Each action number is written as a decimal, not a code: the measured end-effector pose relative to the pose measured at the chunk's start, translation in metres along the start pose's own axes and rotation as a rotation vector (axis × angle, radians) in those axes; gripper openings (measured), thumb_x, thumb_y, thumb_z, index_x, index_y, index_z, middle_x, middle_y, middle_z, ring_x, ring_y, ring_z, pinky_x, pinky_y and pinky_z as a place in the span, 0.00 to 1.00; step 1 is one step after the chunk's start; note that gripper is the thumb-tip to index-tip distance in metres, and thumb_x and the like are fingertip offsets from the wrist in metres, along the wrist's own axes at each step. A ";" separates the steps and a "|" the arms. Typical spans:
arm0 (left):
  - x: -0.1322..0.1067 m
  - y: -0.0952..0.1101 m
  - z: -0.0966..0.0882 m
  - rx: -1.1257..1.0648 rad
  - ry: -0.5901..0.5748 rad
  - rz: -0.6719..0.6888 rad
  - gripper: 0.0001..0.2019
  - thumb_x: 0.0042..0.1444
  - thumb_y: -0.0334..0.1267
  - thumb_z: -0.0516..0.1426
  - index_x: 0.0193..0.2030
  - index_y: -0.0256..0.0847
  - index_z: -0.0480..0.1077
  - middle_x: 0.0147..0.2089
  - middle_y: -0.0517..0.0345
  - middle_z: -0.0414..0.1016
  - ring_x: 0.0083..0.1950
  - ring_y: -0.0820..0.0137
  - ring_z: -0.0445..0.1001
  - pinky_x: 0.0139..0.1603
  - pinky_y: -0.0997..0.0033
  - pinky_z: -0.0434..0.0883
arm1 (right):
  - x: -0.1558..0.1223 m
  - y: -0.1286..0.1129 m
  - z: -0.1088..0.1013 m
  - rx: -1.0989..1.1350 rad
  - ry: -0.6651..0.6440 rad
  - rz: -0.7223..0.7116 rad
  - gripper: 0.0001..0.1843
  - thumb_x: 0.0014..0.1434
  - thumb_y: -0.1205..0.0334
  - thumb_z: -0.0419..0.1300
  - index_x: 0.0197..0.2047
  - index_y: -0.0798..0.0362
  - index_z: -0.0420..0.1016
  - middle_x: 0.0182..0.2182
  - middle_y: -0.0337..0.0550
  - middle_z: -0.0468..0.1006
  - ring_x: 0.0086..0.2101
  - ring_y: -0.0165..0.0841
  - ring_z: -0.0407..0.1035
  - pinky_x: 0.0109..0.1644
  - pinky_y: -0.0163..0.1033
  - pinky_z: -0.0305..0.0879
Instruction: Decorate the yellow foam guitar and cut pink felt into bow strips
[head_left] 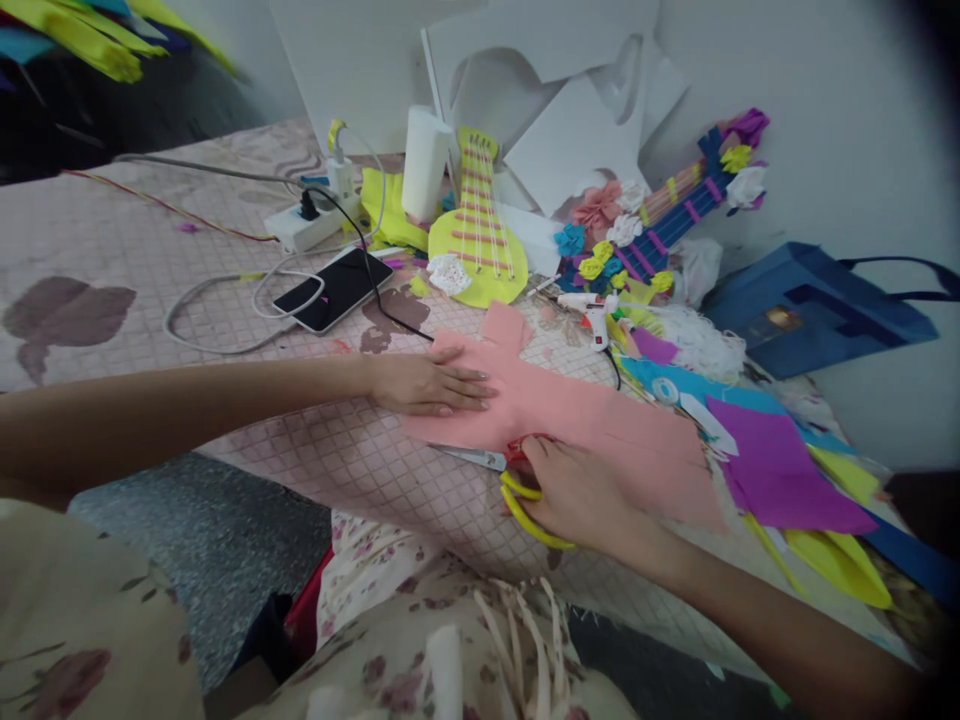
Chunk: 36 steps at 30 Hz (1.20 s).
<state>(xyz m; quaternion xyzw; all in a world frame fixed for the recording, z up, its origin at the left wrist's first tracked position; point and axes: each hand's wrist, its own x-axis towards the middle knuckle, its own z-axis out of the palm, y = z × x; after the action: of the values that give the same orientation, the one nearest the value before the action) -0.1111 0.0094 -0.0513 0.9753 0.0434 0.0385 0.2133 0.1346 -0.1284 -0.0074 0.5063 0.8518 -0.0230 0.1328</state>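
Observation:
A cut piece of pink craft paper or felt [600, 420] lies flat near the table's front edge. My left hand [431, 383] rests palm down on its left part, fingers stretched out. At the near edge of the pink sheet, my right hand [574, 490] grips a pair of scissors [480, 457] by its red and yellow handles. The blades point left along the sheet's near border. Whether they stand apart or closed I cannot make out. Just beyond the sheet lies a white glue gun [595, 318].
A smartphone [335, 290] with cables and a power strip [311, 222] are on the left. Behind stand a yellow paper guitar [480, 240], a blue flowered one [652, 245] and a white roll [425, 165]. Purple sheets [784, 465] and a blue bag [825, 305] sit right.

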 end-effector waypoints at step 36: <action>0.000 0.007 -0.003 -0.147 0.053 -0.061 0.24 0.61 0.34 0.46 0.65 0.45 0.56 0.68 0.60 0.55 0.71 0.67 0.43 0.68 0.58 0.32 | 0.024 -0.022 -0.008 -0.009 -0.043 0.000 0.22 0.55 0.44 0.55 0.41 0.55 0.66 0.36 0.52 0.77 0.36 0.43 0.73 0.35 0.40 0.61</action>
<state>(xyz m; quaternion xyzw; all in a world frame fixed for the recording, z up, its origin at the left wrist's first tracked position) -0.1111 0.0047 -0.0456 0.9538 0.0756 0.0610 0.2842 0.1028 -0.1172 -0.0079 0.5049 0.8489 -0.0302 0.1533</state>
